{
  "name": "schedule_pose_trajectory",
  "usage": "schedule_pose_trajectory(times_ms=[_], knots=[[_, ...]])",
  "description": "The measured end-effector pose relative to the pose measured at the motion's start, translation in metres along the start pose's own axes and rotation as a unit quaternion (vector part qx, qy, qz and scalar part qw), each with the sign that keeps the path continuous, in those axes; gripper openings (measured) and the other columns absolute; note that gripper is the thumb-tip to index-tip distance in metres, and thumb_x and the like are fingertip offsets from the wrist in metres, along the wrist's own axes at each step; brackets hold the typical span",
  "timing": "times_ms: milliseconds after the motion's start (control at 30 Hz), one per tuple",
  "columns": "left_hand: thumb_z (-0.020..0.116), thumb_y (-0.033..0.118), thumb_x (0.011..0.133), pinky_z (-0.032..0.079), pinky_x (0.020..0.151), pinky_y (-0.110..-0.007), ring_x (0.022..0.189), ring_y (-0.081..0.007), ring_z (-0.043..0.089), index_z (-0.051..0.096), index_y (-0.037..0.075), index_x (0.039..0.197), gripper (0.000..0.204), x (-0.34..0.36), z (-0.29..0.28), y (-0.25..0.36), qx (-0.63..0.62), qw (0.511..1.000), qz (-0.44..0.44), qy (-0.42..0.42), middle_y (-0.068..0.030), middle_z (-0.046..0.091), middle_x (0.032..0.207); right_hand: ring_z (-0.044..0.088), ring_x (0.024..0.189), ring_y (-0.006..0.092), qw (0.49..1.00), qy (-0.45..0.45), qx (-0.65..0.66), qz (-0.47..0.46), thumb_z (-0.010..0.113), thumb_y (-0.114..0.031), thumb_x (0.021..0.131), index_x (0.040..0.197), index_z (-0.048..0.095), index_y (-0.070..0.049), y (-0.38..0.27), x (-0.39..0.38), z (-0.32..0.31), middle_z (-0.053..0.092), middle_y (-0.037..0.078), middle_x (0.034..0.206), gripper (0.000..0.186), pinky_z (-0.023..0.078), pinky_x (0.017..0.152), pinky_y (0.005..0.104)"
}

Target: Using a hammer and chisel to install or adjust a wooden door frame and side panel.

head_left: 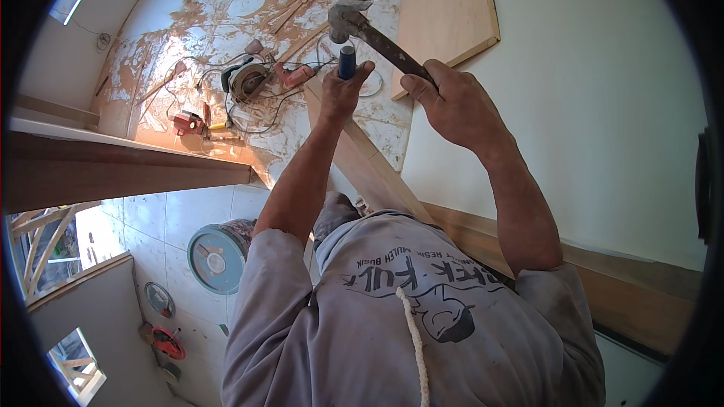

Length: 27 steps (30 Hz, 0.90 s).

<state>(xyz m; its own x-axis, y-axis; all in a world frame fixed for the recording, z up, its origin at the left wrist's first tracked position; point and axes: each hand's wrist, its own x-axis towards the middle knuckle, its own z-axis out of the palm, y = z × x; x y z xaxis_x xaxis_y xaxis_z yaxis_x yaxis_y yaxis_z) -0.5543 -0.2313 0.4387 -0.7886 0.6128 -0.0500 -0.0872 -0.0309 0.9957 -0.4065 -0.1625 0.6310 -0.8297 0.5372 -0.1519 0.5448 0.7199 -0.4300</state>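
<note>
Now, hammer (385, 47): slanting up-left from the right hand (452, 102), beyond the plank's (377, 169) upper end; its head is hanging nearer the left hand (344, 92).
Right hand: clamping the shaft, sitting right of the plank's upper end.
Left hand: clasping the blue-handled tool (347, 64) at that end.
Blue-handled tool: pointing its butt up, just beside the hammer head; I'm not making out contact.
Circular saw (247, 83): lying left of the plank.

mixed materials, mostly matt
hammer head (348, 19) dull metal; tool handle (347, 65) smooth plastic-looking; plank (371, 163) smooth wood; shirt (354, 256) matt cloth
</note>
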Motion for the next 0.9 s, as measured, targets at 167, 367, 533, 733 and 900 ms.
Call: schedule_pose_trajectory(times_ms=[167, 367, 533, 733, 900], knots=[[0.070, 0.036, 0.086, 0.030, 0.050, -0.025, 0.055, -0.0050, 0.039, 0.057, 0.010, 0.065, 0.035, 0.002, 0.000, 0.002, -0.005, 1.000, 0.025, 0.014, 0.0066, 0.045, 0.059, 0.063, 0.065, 0.0328, 1.000, 0.001, 0.028, -0.009, 0.048, -0.045, 0.096, 0.090, 0.058, 0.000, -0.007, 0.001, -0.002, 0.061, 0.015, 0.064, 0.046, 0.048, 0.065, 0.0458], [0.074, 0.036, 0.082, 0.038, 0.058, -0.025, 0.065, -0.0056, 0.043, 0.062, 0.005, 0.076, 0.034, -0.002, -0.006, 0.000, -0.051, 0.999, -0.011, -0.001, 0.0045, 0.053, 0.069, 0.062, 0.063, 0.0308, 0.999, -0.020, -0.035, -0.020, 0.049, -0.046, 0.095, 0.088, 0.058, 0.000, -0.004, 0.003, 0.000, 0.060, 0.014, 0.064, 0.047, 0.047, 0.062, 0.0446], [0.075, 0.036, 0.082, 0.036, 0.056, -0.025, 0.063, -0.0051, 0.041, 0.059, 0.006, 0.073, 0.035, -0.005, -0.010, -0.013, -0.048, 0.999, 0.009, 0.005, 0.0065, 0.049, 0.066, 0.055, 0.052, 0.0231, 0.977, 0.096, 0.136, -0.136, 0.053, -0.041, 0.095, 0.083, 0.057, -0.001, -0.044, -0.013, -0.045, 0.055, 0.011, 0.058, 0.042, 0.042, 0.052, 0.0377], [0.075, 0.036, 0.082, 0.037, 0.058, -0.024, 0.064, -0.0049, 0.042, 0.060, 0.006, 0.073, 0.035, -0.008, -0.012, -0.008, -0.075, 0.997, -0.010, 0.002, 0.0061, 0.051, 0.067, 0.061, 0.056, 0.0310, 0.989, 0.069, -0.008, -0.129, 0.050, -0.038, 0.097, 0.089, 0.051, 0.001, -0.022, -0.001, -0.014, 0.057, 0.016, 0.059, 0.040, 0.046, 0.054, 0.0422], [0.075, 0.036, 0.082, 0.039, 0.060, -0.025, 0.065, -0.0053, 0.043, 0.062, 0.004, 0.076, 0.035, -0.017, -0.009, -0.014, -0.074, 0.997, 0.004, 0.014, 0.0047, 0.054, 0.070, 0.062, 0.061, 0.0353, 0.995, -0.043, -0.046, -0.073, 0.047, -0.041, 0.097, 0.087, 0.055, 0.001, -0.027, 0.003, -0.010, 0.059, 0.020, 0.061, 0.044, 0.047, 0.058, 0.0458]])
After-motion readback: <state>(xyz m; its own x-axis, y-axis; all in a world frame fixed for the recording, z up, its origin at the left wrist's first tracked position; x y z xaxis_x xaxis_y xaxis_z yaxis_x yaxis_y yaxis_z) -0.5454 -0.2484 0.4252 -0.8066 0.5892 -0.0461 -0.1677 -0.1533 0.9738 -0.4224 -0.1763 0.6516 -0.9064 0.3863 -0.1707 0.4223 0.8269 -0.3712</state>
